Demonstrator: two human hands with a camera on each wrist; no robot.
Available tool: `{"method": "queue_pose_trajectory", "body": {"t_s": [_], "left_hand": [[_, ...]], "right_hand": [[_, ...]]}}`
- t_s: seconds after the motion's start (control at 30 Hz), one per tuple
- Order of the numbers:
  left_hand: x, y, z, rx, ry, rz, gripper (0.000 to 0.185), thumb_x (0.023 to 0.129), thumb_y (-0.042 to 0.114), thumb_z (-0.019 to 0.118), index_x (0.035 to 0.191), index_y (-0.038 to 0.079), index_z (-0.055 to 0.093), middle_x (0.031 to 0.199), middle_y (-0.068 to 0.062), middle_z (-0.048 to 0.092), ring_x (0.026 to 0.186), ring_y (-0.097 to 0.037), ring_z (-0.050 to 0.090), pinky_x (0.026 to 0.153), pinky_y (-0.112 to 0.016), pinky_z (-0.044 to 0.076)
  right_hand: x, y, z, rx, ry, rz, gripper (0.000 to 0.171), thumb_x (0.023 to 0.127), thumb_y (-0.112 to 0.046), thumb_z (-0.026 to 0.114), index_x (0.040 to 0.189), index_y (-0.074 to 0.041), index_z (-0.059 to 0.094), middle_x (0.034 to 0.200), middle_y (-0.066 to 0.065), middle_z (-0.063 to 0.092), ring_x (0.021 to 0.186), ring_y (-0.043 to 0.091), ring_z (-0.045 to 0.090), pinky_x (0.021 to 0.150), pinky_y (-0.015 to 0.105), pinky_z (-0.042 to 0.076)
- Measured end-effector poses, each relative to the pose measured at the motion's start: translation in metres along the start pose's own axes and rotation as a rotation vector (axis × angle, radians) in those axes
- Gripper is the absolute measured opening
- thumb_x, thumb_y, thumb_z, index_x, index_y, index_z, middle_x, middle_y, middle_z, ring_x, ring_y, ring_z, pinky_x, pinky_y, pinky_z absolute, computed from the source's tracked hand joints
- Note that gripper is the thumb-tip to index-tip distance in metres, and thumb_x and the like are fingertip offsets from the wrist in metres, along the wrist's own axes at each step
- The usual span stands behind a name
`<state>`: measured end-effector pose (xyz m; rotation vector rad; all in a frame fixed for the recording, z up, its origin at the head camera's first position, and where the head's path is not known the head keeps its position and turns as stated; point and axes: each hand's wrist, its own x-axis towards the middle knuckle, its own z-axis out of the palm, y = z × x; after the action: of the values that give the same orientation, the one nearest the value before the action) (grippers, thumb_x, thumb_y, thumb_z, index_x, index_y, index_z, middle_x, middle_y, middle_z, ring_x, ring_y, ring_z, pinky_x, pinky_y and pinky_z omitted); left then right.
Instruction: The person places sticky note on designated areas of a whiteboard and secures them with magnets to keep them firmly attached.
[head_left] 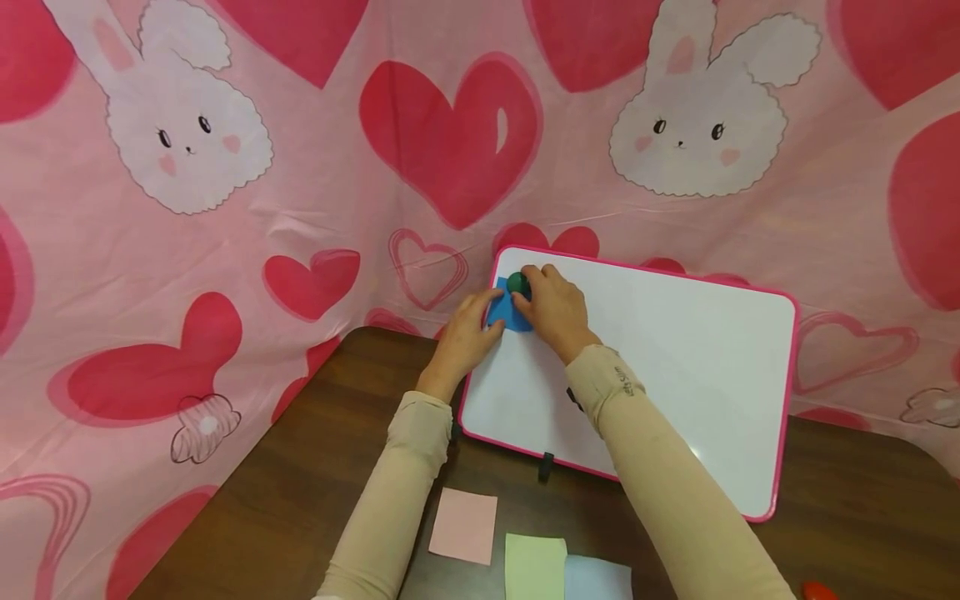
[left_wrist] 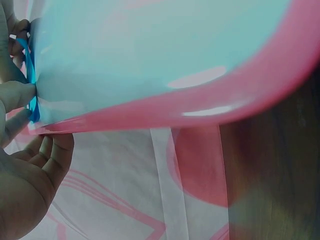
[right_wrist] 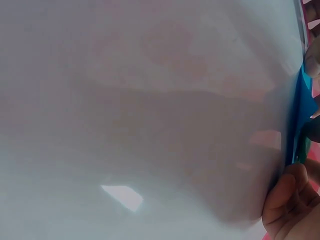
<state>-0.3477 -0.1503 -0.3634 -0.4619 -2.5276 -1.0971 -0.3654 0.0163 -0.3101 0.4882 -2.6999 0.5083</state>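
Your left hand is at the top left corner of the whiteboard, which leans against the pink bunny cloth. Its fingers press the left edge of the blue paper flat on the board; the grip is loose, with the other fingers a little curled under the pink frame. Just right of that, your right hand holds a round green magnet on the top of the blue paper, fingers curled over it. Below both hands, on the brown counter, lie three paper squares from left to right: pink, green, light blue
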Motion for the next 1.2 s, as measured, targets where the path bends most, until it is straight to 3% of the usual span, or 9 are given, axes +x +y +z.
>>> {"method": "queue_pose_trajectory", "body": {"t_s": [0.37, 0.5, 0.6, 0.73, 0.9, 1.2], "left_hand": [[0.000, 0.003, 0.002, -0.003, -0.014, -0.020, 0.050, 0.098, 0.018, 0.069, 0.145, 0.012, 0.052, 0.135, -0.016, 0.054, 0.122, -0.032, 0.054, 0.105, -0.048, 0.044], [0.000, 0.003, 0.002, -0.004, -0.013, -0.019, 0.050, 0.098, 0.017, 0.068, 0.145, 0.012, 0.053, 0.132, -0.016, 0.055, 0.121, -0.032, 0.055, 0.104, -0.047, 0.045], [0.001, 0.002, 0.001, -0.005, -0.003, -0.011, 0.051, 0.097, 0.016, 0.069, 0.145, 0.011, 0.053, 0.132, -0.016, 0.055, 0.121, -0.032, 0.055, 0.104, -0.047, 0.045], [0.001, 0.001, 0.000, -0.013, -0.003, -0.017, 0.052, 0.097, 0.017, 0.068, 0.146, 0.011, 0.052, 0.134, -0.016, 0.054, 0.124, -0.033, 0.054, 0.105, -0.047, 0.045], [0.000, 0.003, -0.001, -0.011, -0.008, -0.035, 0.053, 0.097, 0.017, 0.068, 0.147, 0.012, 0.051, 0.135, -0.016, 0.053, 0.125, -0.033, 0.053, 0.105, -0.048, 0.044], [-0.004, 0.006, 0.000, -0.001, -0.014, -0.036, 0.054, 0.098, 0.017, 0.066, 0.149, 0.012, 0.048, 0.141, -0.016, 0.050, 0.129, -0.033, 0.050, 0.107, -0.048, 0.042]], "right_hand": [[-0.002, 0.001, -0.001, 0.025, 0.006, 0.043, 0.055, 0.097, -0.031, 0.070, 0.143, -0.007, 0.052, 0.124, 0.020, 0.059, 0.111, 0.035, 0.061, 0.097, 0.050, 0.050], [-0.004, 0.004, -0.005, 0.121, 0.019, 0.083, 0.056, 0.098, -0.028, 0.066, 0.145, -0.002, 0.049, 0.127, 0.021, 0.059, 0.116, 0.036, 0.059, 0.101, 0.050, 0.047], [-0.012, 0.010, -0.010, 0.229, 0.053, 0.119, 0.052, 0.099, -0.022, 0.060, 0.144, 0.001, 0.048, 0.114, 0.021, 0.062, 0.105, 0.035, 0.059, 0.097, 0.048, 0.049], [-0.030, 0.020, -0.017, 0.304, 0.041, 0.190, 0.052, 0.098, -0.018, 0.056, 0.145, 0.001, 0.047, 0.099, 0.017, 0.057, 0.093, 0.032, 0.054, 0.088, 0.047, 0.049], [-0.058, 0.037, -0.026, 0.311, -0.024, 0.239, 0.053, 0.098, -0.019, 0.055, 0.147, -0.001, 0.045, 0.103, 0.016, 0.056, 0.095, 0.031, 0.052, 0.085, 0.045, 0.050], [-0.122, 0.056, -0.049, 0.298, 0.053, 0.170, 0.044, 0.096, -0.013, 0.056, 0.137, 0.002, 0.055, 0.087, 0.011, 0.057, 0.075, 0.025, 0.054, 0.065, 0.038, 0.045]]}}
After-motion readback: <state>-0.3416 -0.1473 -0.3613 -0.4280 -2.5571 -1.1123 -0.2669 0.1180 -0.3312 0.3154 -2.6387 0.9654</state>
